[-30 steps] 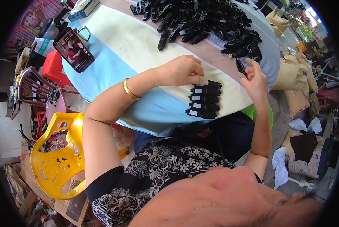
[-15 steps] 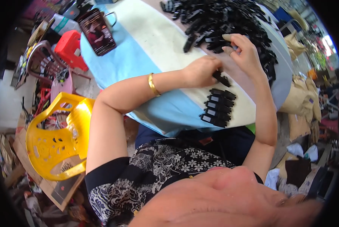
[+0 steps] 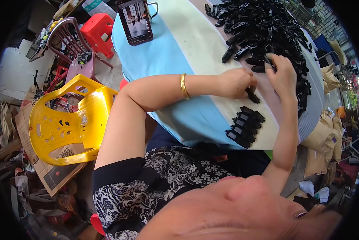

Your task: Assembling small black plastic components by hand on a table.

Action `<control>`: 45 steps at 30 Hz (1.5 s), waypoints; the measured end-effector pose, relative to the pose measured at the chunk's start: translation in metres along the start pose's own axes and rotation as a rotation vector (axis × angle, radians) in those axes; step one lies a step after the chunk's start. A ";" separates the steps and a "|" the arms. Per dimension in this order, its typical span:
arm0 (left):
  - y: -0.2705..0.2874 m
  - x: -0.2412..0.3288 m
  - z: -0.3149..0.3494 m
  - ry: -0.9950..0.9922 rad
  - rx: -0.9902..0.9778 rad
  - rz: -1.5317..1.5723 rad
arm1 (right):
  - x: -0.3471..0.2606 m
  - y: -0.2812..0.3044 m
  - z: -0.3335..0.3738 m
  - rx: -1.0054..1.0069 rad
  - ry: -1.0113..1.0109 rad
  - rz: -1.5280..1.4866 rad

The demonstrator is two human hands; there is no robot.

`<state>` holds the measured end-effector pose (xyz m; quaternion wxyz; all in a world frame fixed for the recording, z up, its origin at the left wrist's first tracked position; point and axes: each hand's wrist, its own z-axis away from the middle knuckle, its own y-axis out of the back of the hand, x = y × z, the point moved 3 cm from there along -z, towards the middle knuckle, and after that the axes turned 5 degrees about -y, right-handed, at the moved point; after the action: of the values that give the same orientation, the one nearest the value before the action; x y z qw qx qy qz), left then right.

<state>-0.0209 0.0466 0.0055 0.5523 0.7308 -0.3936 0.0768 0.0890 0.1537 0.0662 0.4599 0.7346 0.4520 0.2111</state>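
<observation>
Head view is showing the left hand now pinching a small black plastic clip over the worktop. Half a second ago both hands were meeting; the right hand, fingers curled, is now reaching into the heap of loose black clips, beyond the neat row of finished clips.

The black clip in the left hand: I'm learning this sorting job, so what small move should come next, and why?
Probably set the black clip down onto the neat row of clips just below. The left hand holds it right above that row, while the right hand is already at the loose pile.
</observation>
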 end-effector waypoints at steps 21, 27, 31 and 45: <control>0.021 -0.016 -0.008 0.052 -0.046 -0.062 | 0.025 0.002 0.036 -0.258 -0.064 -0.268; 0.025 -0.013 -0.001 0.064 0.035 -0.018 | -0.008 0.002 0.040 -0.346 -0.023 -0.359; 0.026 -0.017 0.004 0.108 0.054 -0.028 | -0.010 0.009 0.041 -0.333 0.030 -0.205; 0.019 -0.022 -0.005 0.083 -0.090 0.168 | 0.014 -0.031 0.030 -0.323 -0.157 -0.702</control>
<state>-0.0468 0.0597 0.0100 0.5922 0.6660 -0.4331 0.1353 0.1037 0.1567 0.0230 0.6468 0.4676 0.6002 0.0526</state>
